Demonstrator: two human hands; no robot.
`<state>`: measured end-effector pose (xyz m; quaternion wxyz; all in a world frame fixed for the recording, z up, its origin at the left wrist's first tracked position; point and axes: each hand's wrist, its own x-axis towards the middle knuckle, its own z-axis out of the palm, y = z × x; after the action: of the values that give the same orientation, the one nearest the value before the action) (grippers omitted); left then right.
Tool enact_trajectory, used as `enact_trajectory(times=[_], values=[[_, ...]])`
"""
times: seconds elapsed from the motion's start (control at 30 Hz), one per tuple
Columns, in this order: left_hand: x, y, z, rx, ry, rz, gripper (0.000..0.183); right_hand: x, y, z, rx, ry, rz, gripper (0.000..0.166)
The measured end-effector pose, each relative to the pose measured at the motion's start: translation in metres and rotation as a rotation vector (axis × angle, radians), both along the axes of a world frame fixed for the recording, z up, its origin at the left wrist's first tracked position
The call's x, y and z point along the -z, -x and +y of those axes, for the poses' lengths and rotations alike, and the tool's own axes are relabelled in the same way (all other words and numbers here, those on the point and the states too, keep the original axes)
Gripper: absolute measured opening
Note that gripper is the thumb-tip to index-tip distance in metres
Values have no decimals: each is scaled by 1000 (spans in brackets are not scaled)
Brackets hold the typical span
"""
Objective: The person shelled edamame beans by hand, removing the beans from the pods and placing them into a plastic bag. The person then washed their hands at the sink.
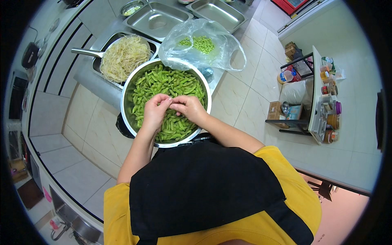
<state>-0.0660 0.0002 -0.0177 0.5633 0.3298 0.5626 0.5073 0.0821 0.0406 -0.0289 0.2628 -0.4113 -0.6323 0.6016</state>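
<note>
A large round steel bowl (209,101) is heaped with green edamame pods (171,81). Above the heap, my left hand (155,111) and my right hand (191,108) meet at the fingertips. Thumb and forefinger of each are pinched together on one small thing, seemingly an edamame pod, which the fingers almost wholly hide. Just beyond the bowl, a clear plastic bag (171,50) lies spread with its mouth toward me. Shelled green beans (202,44) form a small pile in it.
Left of the bag, bean sprouts (125,58) fill a long-handled strainer (88,52) resting over a steel pan. Two steel trays (130,23) stand at the back of the metal table (101,92). At right is a shelf (315,92) with jars and boxes.
</note>
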Motion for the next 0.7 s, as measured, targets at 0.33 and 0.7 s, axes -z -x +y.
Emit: enact_trajectory(times=[0.33, 0.7], values=[[-1, -2, -2, -39, 69, -188, 9, -4, 6, -6, 71, -23, 25, 17], [1, -10, 0, -134, 36, -395, 4, -9, 12, -14, 169, -378, -66, 14]])
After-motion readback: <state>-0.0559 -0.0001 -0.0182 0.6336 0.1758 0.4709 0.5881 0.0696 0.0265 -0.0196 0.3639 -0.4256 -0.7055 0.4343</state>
